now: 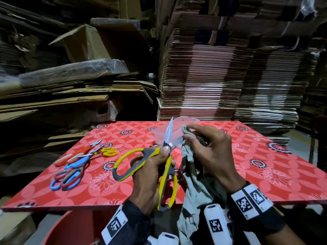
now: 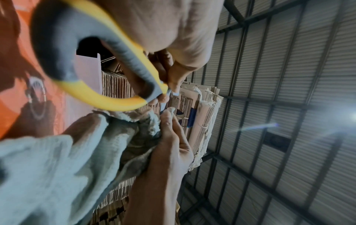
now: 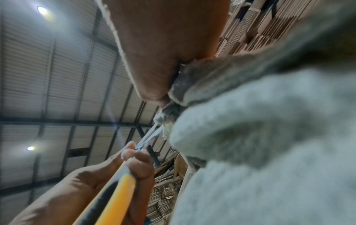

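Scissors [image 1: 168, 137] with yellow and grey handles stand in the centre of the head view, blades closed and pointing up, above the near edge of the red flowered table [image 1: 238, 175]. The left hand [image 1: 150, 174] grips them at the pivot, with the thumb on top. The right hand [image 1: 212, 152] pinches a grey cloth [image 1: 192, 190] against the lower blade, and the rest of the cloth hangs down. A clear plastic bag [image 1: 177, 127] shows just behind the blade tip. Several smaller scissors [image 1: 76, 167] lie at the table's left side. Stacks of flat cardboard [image 1: 221, 82] fill the upper frame.
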### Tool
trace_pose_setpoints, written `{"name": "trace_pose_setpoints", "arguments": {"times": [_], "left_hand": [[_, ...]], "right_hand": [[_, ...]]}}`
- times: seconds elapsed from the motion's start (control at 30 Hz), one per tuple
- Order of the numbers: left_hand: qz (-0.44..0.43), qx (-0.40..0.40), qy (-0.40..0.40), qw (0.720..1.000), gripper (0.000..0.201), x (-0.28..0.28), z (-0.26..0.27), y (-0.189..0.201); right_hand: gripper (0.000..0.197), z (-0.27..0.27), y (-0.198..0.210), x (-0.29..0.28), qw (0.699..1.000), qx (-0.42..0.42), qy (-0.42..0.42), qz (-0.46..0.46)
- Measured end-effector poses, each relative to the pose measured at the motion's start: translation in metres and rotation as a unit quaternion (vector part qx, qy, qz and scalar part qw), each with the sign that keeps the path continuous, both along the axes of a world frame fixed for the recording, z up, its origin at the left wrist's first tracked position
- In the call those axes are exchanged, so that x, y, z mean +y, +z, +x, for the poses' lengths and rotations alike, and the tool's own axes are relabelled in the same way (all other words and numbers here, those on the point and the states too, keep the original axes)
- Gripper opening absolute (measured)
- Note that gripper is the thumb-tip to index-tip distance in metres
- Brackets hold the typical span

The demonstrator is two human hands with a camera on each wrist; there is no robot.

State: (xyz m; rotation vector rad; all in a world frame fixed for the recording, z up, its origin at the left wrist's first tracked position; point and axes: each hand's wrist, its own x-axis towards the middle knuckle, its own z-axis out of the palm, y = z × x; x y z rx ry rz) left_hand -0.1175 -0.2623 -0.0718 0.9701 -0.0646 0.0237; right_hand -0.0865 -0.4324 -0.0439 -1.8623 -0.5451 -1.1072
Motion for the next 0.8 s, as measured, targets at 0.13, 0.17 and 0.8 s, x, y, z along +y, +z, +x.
{"name": "trace_pose_setpoints", "arguments": {"times": [0.13,0.17,0.8], "left_hand": [[-0.01,-0.016,-0.016,1.0,0.033,0.0,-0.004,0.005],[-0.015,-0.017,-0.019,1.0,0.03,0.0,-0.004,0.005],[-0.055,0.006,-0.013,0.998,0.019,0.003,-0.009,0.007]], "right_hand": [[0.025,-0.011,-0.002,0.007,0.998,-0.006,0.052,-0.032],[0.023,-0.015,-0.002,0.008,0.997,-0.002,0.068,-0.035],[0.019,-0.017,-0.004,0.019,0.999,-0.03,-0.037,-0.024]]}}
